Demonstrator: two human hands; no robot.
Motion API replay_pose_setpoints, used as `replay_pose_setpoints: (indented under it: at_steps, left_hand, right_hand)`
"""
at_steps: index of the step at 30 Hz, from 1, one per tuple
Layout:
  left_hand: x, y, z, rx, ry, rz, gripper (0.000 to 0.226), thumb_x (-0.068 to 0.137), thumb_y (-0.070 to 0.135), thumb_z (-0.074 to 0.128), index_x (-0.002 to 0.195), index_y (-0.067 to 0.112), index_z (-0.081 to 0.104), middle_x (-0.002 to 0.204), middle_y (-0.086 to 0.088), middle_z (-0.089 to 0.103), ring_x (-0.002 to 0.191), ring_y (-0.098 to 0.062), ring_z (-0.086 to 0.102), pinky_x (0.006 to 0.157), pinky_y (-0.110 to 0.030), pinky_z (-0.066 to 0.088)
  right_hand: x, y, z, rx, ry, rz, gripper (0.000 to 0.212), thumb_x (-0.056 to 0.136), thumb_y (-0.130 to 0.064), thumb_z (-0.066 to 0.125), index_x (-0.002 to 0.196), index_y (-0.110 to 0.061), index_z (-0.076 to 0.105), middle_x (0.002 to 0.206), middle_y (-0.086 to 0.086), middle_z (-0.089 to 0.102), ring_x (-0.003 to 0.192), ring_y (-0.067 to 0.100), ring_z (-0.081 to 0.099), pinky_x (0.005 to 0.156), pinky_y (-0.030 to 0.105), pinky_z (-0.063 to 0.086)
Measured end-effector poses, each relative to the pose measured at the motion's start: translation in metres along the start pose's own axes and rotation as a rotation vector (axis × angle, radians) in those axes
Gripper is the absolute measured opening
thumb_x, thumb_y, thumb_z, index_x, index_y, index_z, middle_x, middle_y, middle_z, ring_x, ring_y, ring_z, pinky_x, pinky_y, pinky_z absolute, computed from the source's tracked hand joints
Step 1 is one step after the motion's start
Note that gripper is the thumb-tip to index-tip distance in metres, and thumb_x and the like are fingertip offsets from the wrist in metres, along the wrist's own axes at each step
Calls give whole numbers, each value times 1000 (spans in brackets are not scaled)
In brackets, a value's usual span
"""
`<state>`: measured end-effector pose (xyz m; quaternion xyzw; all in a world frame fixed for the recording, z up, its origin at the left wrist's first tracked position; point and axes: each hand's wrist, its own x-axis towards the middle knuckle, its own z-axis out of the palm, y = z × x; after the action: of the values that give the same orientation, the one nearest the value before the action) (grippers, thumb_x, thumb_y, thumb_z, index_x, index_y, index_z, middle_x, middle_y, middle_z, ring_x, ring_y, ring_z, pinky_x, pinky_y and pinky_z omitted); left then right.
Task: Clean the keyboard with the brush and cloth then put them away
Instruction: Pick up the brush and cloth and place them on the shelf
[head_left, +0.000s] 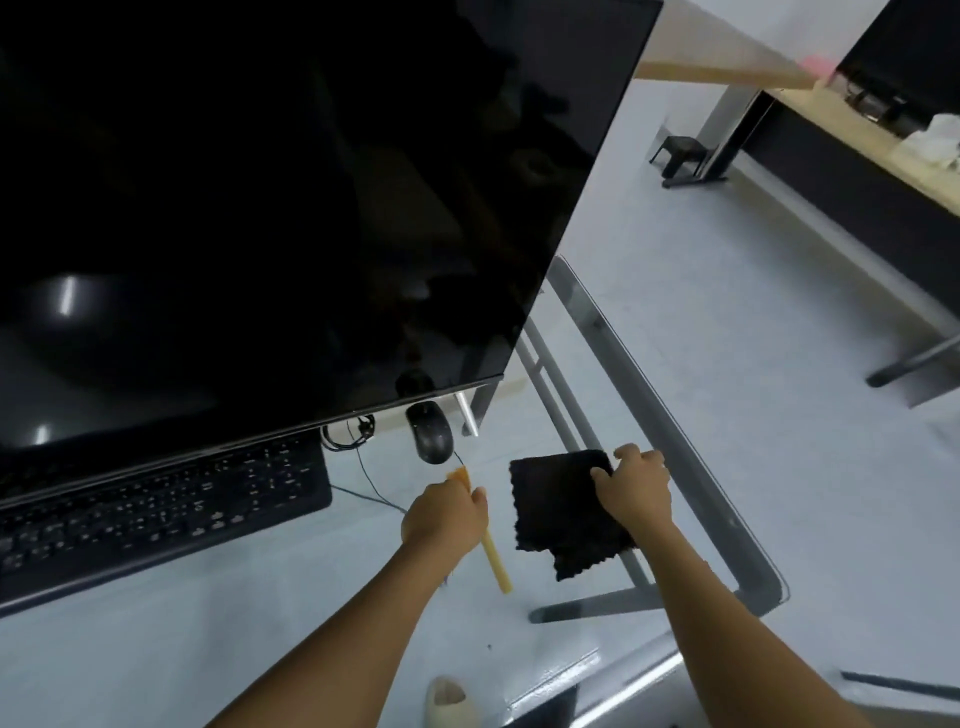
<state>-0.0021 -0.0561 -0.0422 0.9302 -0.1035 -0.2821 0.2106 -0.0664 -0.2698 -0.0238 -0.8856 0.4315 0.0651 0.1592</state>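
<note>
A black keyboard (156, 514) lies on the glass desk (156, 649) under the dark monitor, at the left. My left hand (444, 519) is closed around a yellow brush (496, 564); its handle sticks out below my fist and a yellow tip shows above it. To the right, a black cloth (561, 514) with zigzag edges lies folded on the desk near its right edge. My right hand (636, 486) grips the cloth's far right corner, thumb on top.
A large dark monitor (260, 208) fills the upper left. A black mouse (431, 434) with its cable sits behind my left hand. The desk's right edge and metal frame (675, 431) run beside the cloth. Other desks stand at the upper right.
</note>
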Motion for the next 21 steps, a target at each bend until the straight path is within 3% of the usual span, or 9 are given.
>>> replay_pose_setpoints:
  at_steps: [2,5,9,12,15,19,21]
  left_hand:
    - [5,17,17,-25,-13,-62,42,94,49,38,109,13,54,100,-6,64,85,-26,66,72,-36,55]
    - [8,20,23,-42,-6,-107,35,91,41,51,110,11,52,102,-6,64,84,-26,67,71,-35,56]
    - [11,31,26,-95,-24,-153,23,91,26,51,107,10,52,93,-5,61,77,-24,67,59,-30,54]
    - [7,36,23,-120,0,-120,19,92,25,47,104,11,52,87,-4,60,68,-21,65,51,-27,50]
    - [0,51,9,-119,34,-34,19,92,28,46,100,12,53,80,-1,59,59,-16,61,46,-26,47]
    - [-19,92,-34,-172,97,131,18,90,30,46,90,15,54,78,-3,63,63,-21,64,58,-34,57]
    - [-28,120,-66,-189,116,213,18,89,31,48,81,16,54,76,-2,61,61,-19,63,55,-33,56]
  right_hand:
    - [13,13,2,-41,-81,66,59,91,-44,59,133,-7,41,133,18,41,120,37,47,96,48,45]
    - [17,16,12,23,-157,79,58,89,-44,61,127,-5,40,126,18,50,113,37,54,93,49,48]
    - [26,17,12,97,-251,5,44,95,-33,56,125,-1,47,117,17,62,104,32,61,79,32,48]
    - [22,14,-1,118,-280,-115,38,100,-29,48,127,-2,47,119,16,61,106,30,59,76,28,41]
    - [13,12,-28,183,-230,-221,33,101,-25,47,128,-6,45,118,15,62,96,27,59,76,28,43]
    - [10,8,-91,187,-74,-373,26,99,-23,50,123,-13,54,107,9,66,81,18,55,72,25,43]
    - [16,0,-132,191,6,-401,24,99,-24,49,120,-14,55,100,7,64,77,16,56,66,24,43]
